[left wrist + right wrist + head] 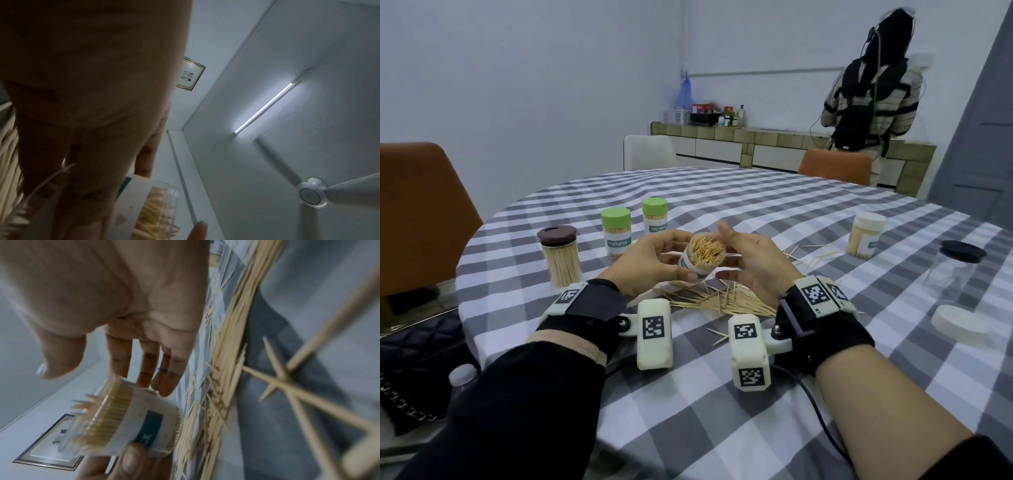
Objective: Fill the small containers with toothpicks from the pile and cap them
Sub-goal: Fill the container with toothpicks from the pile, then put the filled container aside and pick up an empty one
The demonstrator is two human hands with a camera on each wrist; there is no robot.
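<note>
— Head view: which step was judged to be in hand?

— The filling of one small container (703,257) was judged all but done. It was held tilted above the toothpick pile (717,298) on the bench (756,205), gripped by the left hand (654,262) with thumb and fingers curled round its labelled wall. Its mouth was seen packed with toothpicks and uncapped.

— And the right hand?

— The right hand (751,263) was seen open beside the container, fingers straight, palm turned toward it; nothing was held. From the right wrist view, the fingertips (164,386) were seen close by the rim, though contact could not be told, and a few toothpick tips were seen standing proud of the mouth.

— What was called for next?

— Levelling of the proud tips was judged necessary, by tapping or pressing with the open palm, so that a cap could seat. A cap was then to be fetched; the white cap (959,323) lying well apart on the right was thought a likely match, though that could not be confirmed.

— How far along was the whole task?

— Four filled containers were seen capped: two with green caps (615,217), one brown-capped (557,235), one white-capped (866,236). A clear jar (948,274) at the right looked empty.
</note>
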